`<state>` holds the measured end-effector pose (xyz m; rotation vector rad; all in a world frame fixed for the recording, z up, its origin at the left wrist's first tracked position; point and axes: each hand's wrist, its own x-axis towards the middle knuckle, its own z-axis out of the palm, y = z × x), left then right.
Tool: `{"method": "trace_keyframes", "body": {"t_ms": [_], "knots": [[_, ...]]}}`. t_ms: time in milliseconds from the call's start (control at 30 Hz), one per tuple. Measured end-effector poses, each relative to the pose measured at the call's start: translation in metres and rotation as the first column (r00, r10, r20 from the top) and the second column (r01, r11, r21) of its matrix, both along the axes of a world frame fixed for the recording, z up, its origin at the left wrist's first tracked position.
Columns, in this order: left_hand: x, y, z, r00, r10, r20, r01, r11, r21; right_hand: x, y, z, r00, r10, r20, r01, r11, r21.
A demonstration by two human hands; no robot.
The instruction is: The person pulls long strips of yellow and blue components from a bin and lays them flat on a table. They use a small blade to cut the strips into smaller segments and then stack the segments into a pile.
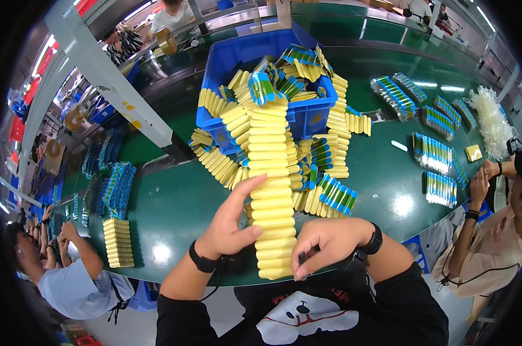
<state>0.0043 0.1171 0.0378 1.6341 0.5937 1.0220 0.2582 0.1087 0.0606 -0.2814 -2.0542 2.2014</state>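
Note:
A long strip of yellow, rounded packets joined side by side point(270, 196) runs from a heaped blue bin point(307, 120) down to the table edge before me. My left hand point(229, 222) lies along the strip's left edge, thumb and forefinger stretched apart, their tips touching it; its other fingers are partly hidden. At the strip's near right end, my right hand point(327, 241) is closed with the fingers pinched on a small black object point(302, 257), whose kind I cannot make out. More strips, yellow on one side and blue-green on the other, spill around the bin.
Blue-green packet strips point(433, 153) lie in rows at the right, near a clear plastic heap point(489, 118) and a co-worker's hands point(480, 184). A yellow stack point(118, 242) stands at the left, near another person point(79, 271). A grey post point(119, 86) rises at the far left.

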Motion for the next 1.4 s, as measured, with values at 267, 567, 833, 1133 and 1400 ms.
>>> {"method": "trace_keyframes", "body": {"t_ms": [267,567,833,1133,1400], "knots": [[-0.012,0.01,-0.007,0.935,0.166,-0.314,-0.145,0.985,0.09,-0.003,0.001,-0.013,0.992,0.13,0.007,-0.129,0.99,-0.056],[-0.019,0.005,-0.028,0.877,0.255,-0.408,-0.239,0.967,0.091,0.006,0.015,-0.014,0.981,0.175,0.087,-0.173,0.985,-0.026],[-0.008,0.005,-0.035,0.883,0.304,-0.359,-0.271,0.952,0.139,-0.029,0.028,-0.03,0.644,-0.603,-0.471,0.748,0.363,0.556],[-0.01,0.006,-0.034,0.863,0.338,-0.376,-0.257,0.934,0.249,-0.039,0.032,-0.032,0.69,-0.589,-0.421,0.642,0.23,0.731],[-0.009,0.005,-0.04,0.928,0.267,-0.262,-0.255,0.964,0.078,-0.005,0.023,-0.028,0.511,-0.824,-0.246,0.859,0.496,0.123]]}}
